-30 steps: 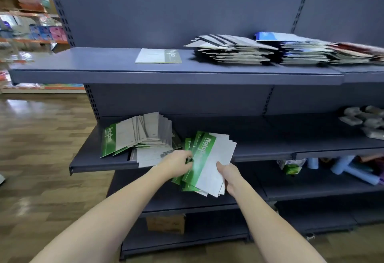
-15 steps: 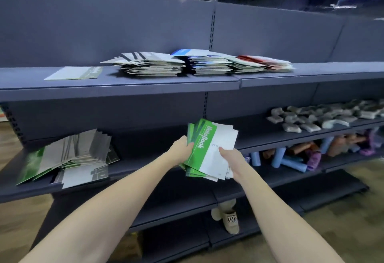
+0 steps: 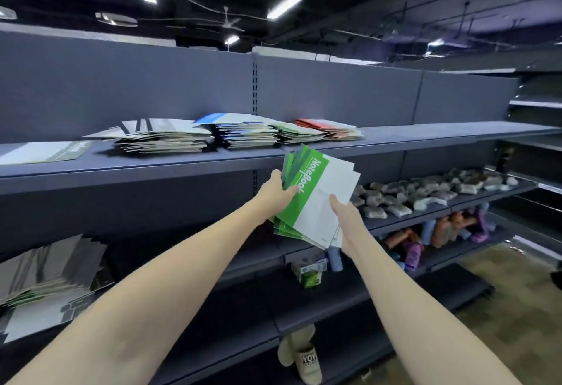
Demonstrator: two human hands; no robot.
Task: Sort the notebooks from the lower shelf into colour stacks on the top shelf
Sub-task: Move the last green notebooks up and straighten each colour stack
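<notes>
Both hands are on one fanned bundle of green notebooks (image 3: 316, 199). The left hand (image 3: 278, 191) grips the bundle's left edge, thumb across the green band of the top cover and fingers curled behind. The right hand (image 3: 345, 217) holds the lower right side, thumb pressed on the white part of the cover, the rest of the fingers hidden underneath. The bundle sits between the two hands, tilted up and to the right, its upper corners reaching the front lip of the top shelf (image 3: 182, 162) without lying on it. "NoteBook" is printed along the green band.

On the top shelf, just above and behind the bundle, four stacks stand in a row, close together: a grey stack (image 3: 161, 137) at the left, a blue-topped stack (image 3: 243, 130) beside it, a low green stack (image 3: 299, 132), then a red stack (image 3: 331, 127) at the right end. Well off to the left lies a single notebook (image 3: 45, 152), flat on the shelf.

Down at the far left, on the lower shelf (image 3: 188, 260), a slumped pile of notebooks (image 3: 51, 278) leans back. To the right, that level carries small wrapped packets (image 3: 425, 193), with coloured bottles (image 3: 441, 229) on the shelf below. A slipper (image 3: 302, 357) rests near the floor.
</notes>
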